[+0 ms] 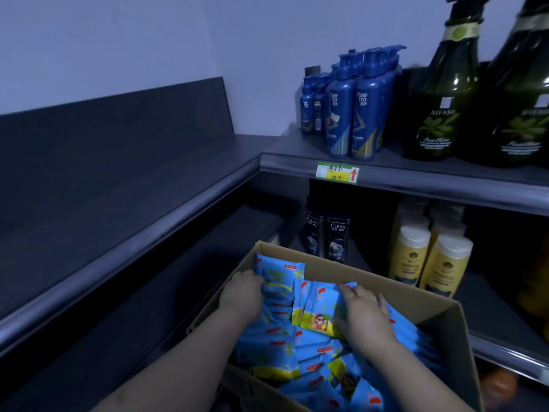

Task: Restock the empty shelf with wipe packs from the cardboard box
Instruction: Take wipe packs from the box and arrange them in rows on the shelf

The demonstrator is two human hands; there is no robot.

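Both hands are down in the cardboard box [421,301], which sits low in front of me, in front of the shelving.

Left grip [243,295]: at the box's left side, fingers curled over the edge of a stack of wipe packs [315,307]. It's holding packs.

Right grip [365,316]: fingers spread over the top of an upright bunch of packs mid-box, thumb on the front face of the nearest one. It's clamped on that bunch.

The packs are blue with a yellow corner and a cartoon print. All the ones I can see are in the box: some stand on edge between the hands, the rest lie loose and overlapping below them.

The empty shelf [118,179] is on the left, dark grey and bare, well above the box.

The shelving on the right has blue pump bottles [365,114] and dark green bottles [439,99] on top, with a price tag [337,173] on the rail. Below those are black bottles [337,239] and yellow bottles [445,263].
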